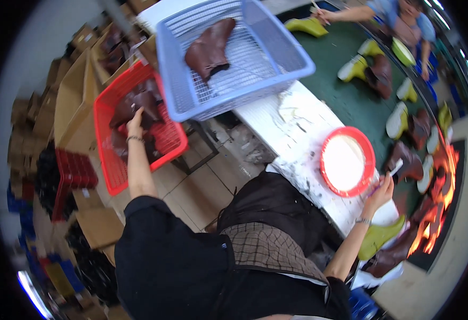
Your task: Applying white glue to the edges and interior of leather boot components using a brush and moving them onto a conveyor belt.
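Observation:
My left hand [135,126] reaches into a red plastic basket [115,184] of brown leather boot uppers. Its fingers are closed on one brown boot upper [147,106] there; the fingertips are partly hidden. My right hand [381,192] grips a thin brush [397,167] with a whitish end, just right of a red bowl [370,154] of white liquid [343,162]. A lime-green shoe last [379,238] lies below that hand, next to a dark brown boot upper [397,250].
A blue basket [292,66] with one brown boot [211,49] rests on the white bench [268,120]. Beyond runs a green conveyor [330,61] carrying lasts and boots, beside a glowing orange heater [441,213]. Across it a co-worker [405,26] holds a green last. Cardboard boxes [76,101] stand left.

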`<state>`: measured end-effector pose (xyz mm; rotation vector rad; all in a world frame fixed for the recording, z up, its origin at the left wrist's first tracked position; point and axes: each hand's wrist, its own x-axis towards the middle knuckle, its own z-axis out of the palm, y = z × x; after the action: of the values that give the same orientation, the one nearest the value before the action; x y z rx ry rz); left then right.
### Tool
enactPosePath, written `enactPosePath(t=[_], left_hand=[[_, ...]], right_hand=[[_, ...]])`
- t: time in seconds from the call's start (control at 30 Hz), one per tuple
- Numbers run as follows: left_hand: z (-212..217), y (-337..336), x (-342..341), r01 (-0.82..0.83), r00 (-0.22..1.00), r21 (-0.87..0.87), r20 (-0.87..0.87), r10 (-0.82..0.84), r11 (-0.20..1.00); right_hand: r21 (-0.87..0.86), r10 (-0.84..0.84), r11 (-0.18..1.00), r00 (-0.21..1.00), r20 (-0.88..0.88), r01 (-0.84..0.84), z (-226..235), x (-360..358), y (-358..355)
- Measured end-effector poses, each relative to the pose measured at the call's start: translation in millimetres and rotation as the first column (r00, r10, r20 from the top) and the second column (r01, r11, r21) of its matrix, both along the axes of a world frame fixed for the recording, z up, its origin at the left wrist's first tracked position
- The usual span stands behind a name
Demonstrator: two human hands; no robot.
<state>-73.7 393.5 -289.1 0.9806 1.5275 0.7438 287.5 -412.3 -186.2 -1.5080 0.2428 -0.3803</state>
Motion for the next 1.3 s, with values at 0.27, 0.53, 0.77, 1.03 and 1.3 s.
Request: enactPosePath(t=[0.27,0.53,0.77,1.03,1.3], left_hand=[[110.2,-105.5,-31.0,0.040,0.911,0.620,0.299,-0.284,0.783],[240.7,-282.6,80.4,0.716,0.520,0.626,-0.181,-0.835,0.310],[203.8,-312.7,233.3,0.752,-0.256,0.280,-0.710,-0.656,-0.596],[200.8,-321.2,268.9,0.924,-0.249,0.296,-0.006,-0.968,-0.240],[178.0,-416.3,291.6,0.880,0.261,0.429,-0.795,-0.548,-0.204]], right_hand=[[-0.399,0.163,0.906,0.986,0.021,-0.141,49.0,-43.9,0.2],[-0.870,0.305,0.456,0.951,-0.047,-0.189,98.8,-72.5,55.2],[-0.969,0.320,0.149,0.937,-0.141,-0.197,100.3,-78.3,63.4],[-0.873,0.256,0.406,0.951,-0.176,-0.270,101.8,-92.5,49.5],[-0.876,0.257,0.431,0.960,-0.110,-0.216,97.3,-90.4,64.4]])
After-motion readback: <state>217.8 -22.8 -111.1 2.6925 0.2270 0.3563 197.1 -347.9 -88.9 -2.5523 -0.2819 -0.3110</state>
